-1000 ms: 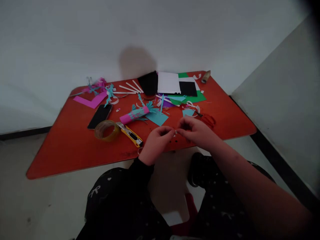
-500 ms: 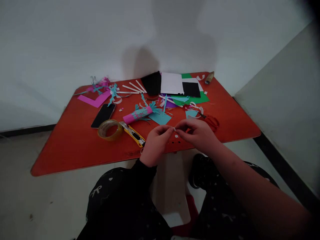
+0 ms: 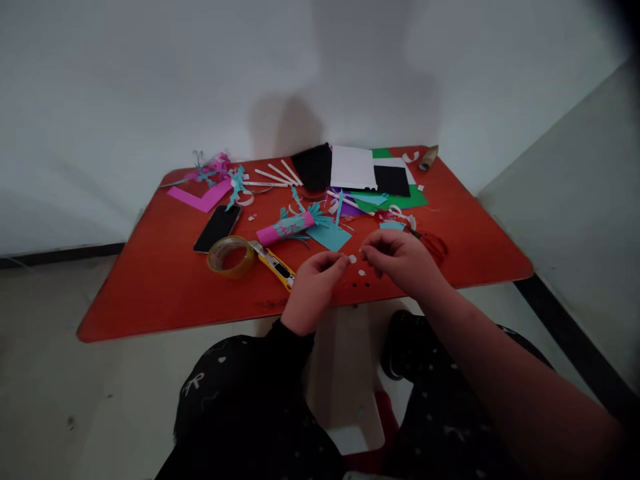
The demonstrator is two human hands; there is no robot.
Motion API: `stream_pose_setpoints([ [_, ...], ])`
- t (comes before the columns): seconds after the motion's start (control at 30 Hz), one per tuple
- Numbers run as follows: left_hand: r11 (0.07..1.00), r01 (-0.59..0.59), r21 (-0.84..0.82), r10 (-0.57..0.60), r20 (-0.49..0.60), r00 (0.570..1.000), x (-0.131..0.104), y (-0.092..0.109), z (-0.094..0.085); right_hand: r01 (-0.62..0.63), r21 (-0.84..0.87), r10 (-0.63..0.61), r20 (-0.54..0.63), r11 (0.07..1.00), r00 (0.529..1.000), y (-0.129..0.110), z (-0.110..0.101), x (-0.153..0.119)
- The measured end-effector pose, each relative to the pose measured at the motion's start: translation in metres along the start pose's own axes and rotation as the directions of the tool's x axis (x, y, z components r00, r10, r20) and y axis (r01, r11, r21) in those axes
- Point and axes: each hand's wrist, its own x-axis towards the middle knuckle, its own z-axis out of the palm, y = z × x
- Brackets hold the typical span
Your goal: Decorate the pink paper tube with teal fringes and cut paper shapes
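Note:
Over the front edge of the red table, my left hand (image 3: 316, 283) pinches a small white round paper piece (image 3: 353, 259) between thumb and forefinger. My right hand (image 3: 397, 259) is a short way to the right, its thumb and fingertips pressed together; what they hold, if anything, is too small to make out. A second white paper bit (image 3: 362, 273) lies below and between the hands, close to small black dots (image 3: 361, 285). Left of my left hand is a yellow utility knife (image 3: 275, 265). Red-handled scissors (image 3: 433, 245) lie just behind my right hand.
The red table (image 3: 160, 280) stands against a wall. A tape roll (image 3: 231, 258), a phone (image 3: 217, 228) and a pink-and-blue fringed paper tube (image 3: 286, 229) lie at left and middle. Paper sheets (image 3: 353, 167), white sticks (image 3: 280, 175) and a cardboard tube (image 3: 429, 158) are at the back.
My hands, fingertips together before, have come apart, the right one moving away to the right. The white piece now shows at my left fingertips. The whole view has shifted slightly.

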Motion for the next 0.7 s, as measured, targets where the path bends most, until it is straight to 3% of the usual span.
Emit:
stream_pose_setpoints([
  [0.1,1.0,0.025,-0.008,-0.025,-0.021,0.999,-0.002,0.0,-0.002,-0.027,-0.185,0.027,-0.001,0.982,1.0,0.019,-0.011,0.008],
  [0.2,0.998,0.057,-0.022,-0.058,-0.048,0.997,-0.004,0.001,-0.005,0.024,-0.595,0.014,0.059,0.803,0.998,0.043,-0.023,0.016],
  [0.27,0.998,0.057,-0.022,-0.058,-0.057,0.997,-0.005,0.002,-0.007,0.039,-0.724,0.064,0.113,0.689,0.992,0.055,-0.029,0.018],
  [0.5,0.997,0.078,-0.022,-0.078,-0.039,0.996,-0.004,-0.005,-0.009,0.032,-0.832,0.036,0.062,0.554,0.997,0.06,-0.033,0.002],
  [0.7,0.996,0.079,-0.038,-0.081,-0.04,0.996,-0.002,-0.01,-0.005,0.201,-0.838,-0.167,0.133,0.508,0.977,0.056,-0.03,-0.011],
])
